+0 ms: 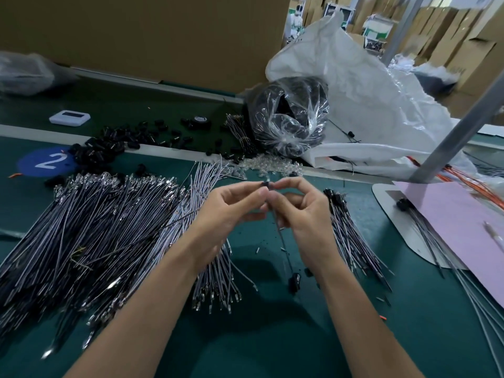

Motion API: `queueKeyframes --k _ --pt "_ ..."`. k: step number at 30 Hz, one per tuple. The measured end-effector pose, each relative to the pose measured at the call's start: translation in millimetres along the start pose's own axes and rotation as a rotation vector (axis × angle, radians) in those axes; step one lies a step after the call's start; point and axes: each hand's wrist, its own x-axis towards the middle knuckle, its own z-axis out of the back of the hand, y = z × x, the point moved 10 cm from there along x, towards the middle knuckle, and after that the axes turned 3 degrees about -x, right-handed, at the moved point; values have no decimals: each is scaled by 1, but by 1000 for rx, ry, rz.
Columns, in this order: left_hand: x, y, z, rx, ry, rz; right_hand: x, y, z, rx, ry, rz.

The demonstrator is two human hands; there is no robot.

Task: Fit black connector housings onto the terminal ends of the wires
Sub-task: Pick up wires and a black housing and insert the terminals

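My left hand [231, 211] and my right hand [302, 208] meet above the green table, fingertips together. Between them sits a small black connector housing [266, 184], pinched by my left thumb and forefinger. My right hand pinches the wire [282, 241] that hangs down from the housing; a second black housing [295, 281] sits at its lower end. A large pile of grey wires with metal terminals [90, 233] lies to the left. Loose black housings [109, 148] are scattered at the back left. A smaller bundle of wires with black housings fitted [351, 236] lies to the right.
A clear bag of black parts [289, 118] and a big white sack [368, 105] stand behind. A pink sheet [463, 227] on a white board lies at the right, crossed by a grey post [458, 132]. A white device [69, 117] lies far left.
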Motion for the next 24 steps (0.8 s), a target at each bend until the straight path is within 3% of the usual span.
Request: queueKeyframes --k 7,15,24 --pt "2 -1 10 -150 -81 -27 -1 -11 -11 -32 46 -73" --pt "-1 -14 27 -131 -259 -174 -1 -17 -15 -181 123 -108" --pt "-4 -13 13 -9 -203 -171 0 -14 -8 -194 27 -24"
